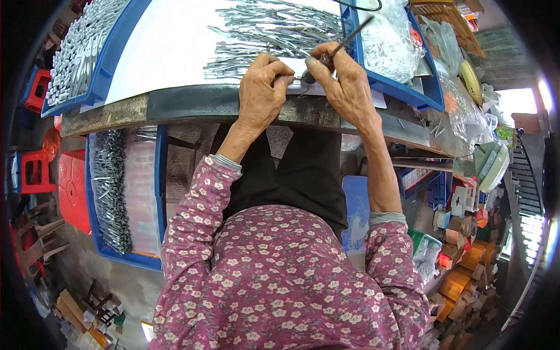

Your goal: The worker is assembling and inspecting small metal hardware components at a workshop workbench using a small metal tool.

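At the front edge of the workbench, my left hand (pixel 265 87) is closed, its thumb and fingertips pinched together. Whatever lies in that pinch is too small to make out. Close to its right, my right hand (pixel 347 84) is closed round a dark, thin rod-like tool (pixel 357 32), which slants up to the right past the knuckles. A dark rounded part shows below those fingers, near the left fingertips. Just beyond both hands, many slim silvery metal strips (pixel 251 49) lie in a loose pile on a white sheet (pixel 169 46).
A blue tray (pixel 105 79) of upright white-ended pieces stands at the left. Another blue tray (pixel 429 96) holds clear plastic bags (pixel 388 49) at the right. Below the bench, a blue crate (pixel 96 221) contains metal parts. Red stools (pixel 35 172) stand farther left; boxes (pixel 458 286) lie at lower right.
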Available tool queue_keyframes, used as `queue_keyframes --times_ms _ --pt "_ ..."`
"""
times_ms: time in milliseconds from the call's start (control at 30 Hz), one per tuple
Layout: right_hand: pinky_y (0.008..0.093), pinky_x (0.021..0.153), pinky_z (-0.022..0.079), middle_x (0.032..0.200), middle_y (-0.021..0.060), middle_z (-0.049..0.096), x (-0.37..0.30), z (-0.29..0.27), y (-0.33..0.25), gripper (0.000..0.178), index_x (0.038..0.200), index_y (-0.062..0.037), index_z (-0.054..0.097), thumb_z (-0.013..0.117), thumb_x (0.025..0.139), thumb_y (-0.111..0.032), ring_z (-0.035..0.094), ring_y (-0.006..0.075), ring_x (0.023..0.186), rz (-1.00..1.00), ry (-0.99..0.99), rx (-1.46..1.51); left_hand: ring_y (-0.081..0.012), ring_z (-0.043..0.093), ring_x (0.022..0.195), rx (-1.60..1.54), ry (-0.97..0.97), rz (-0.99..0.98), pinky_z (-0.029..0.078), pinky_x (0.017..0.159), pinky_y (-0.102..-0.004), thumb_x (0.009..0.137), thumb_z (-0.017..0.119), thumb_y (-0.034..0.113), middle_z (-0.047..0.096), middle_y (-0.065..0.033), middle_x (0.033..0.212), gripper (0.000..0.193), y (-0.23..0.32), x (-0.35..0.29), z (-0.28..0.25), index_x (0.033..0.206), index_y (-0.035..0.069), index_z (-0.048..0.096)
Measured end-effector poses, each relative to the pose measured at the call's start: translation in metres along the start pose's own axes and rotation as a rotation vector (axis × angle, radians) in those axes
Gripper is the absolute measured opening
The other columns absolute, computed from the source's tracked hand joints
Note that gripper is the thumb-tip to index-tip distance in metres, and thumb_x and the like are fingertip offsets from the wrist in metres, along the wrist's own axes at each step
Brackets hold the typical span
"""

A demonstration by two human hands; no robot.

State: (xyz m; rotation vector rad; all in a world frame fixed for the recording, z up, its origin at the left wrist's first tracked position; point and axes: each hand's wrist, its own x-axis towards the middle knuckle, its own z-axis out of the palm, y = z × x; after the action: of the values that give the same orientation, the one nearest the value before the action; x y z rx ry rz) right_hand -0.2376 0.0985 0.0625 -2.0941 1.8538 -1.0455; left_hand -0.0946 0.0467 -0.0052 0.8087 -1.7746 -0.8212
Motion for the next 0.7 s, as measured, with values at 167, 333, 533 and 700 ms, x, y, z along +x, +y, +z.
queue_keyframes --times_ms 167,333,533,700 --pt "0.0260 0.062 0.044 0.074 0.0057 0.064 0.009 -0.017 -0.038 0.016 0.092 -0.0008 0.055 0.053 0.089 -0.017 0.054 0.0107 0.066 -0.024 0.226 0.195 -0.0215 0.056 0.070 -0.050 0.003 -0.052 0.045 0.062 -0.0315 0.071 0.062 0.004 0.056 -0.0073 0.078 0.004 0.000 -0.002 -0.003 0.074 0.001 0.064" --pt "0.0308 0.052 0.042 0.064 0.0117 0.056 -0.002 0.011 -0.003 0.016 0.088 0.0003 0.055 0.060 0.083 -0.014 0.055 0.0171 0.057 -0.078 0.067 -0.126 -0.0207 0.056 0.069 -0.020 -0.013 -0.022 0.045 0.062 -0.0311 0.072 0.061 0.005 0.056 -0.0070 0.078 0.005 -0.002 0.000 0.000 0.074 0.001 0.064" --pt "0.0237 0.050 0.040 0.067 0.0034 0.061 -0.001 -0.021 0.000 0.019 0.088 -0.0015 0.058 0.058 0.086 -0.020 0.050 0.0078 0.058 0.145 0.077 0.099 -0.0196 0.056 0.069 -0.035 0.001 -0.016 0.044 0.061 -0.0305 0.072 0.062 0.007 0.056 -0.0062 0.078 0.006 -0.005 -0.001 -0.002 0.075 0.001 0.065" --pt "0.0249 0.055 0.043 0.068 0.0077 0.058 -0.006 -0.011 0.008 0.015 0.092 -0.0015 0.057 0.057 0.087 -0.015 0.051 0.0100 0.059 -0.261 0.352 0.033 -0.0194 0.056 0.068 -0.023 -0.039 -0.033 0.043 0.060 -0.0298 0.072 0.063 0.007 0.055 -0.0059 0.078 0.006 0.005 0.002 -0.002 0.075 0.002 0.065"
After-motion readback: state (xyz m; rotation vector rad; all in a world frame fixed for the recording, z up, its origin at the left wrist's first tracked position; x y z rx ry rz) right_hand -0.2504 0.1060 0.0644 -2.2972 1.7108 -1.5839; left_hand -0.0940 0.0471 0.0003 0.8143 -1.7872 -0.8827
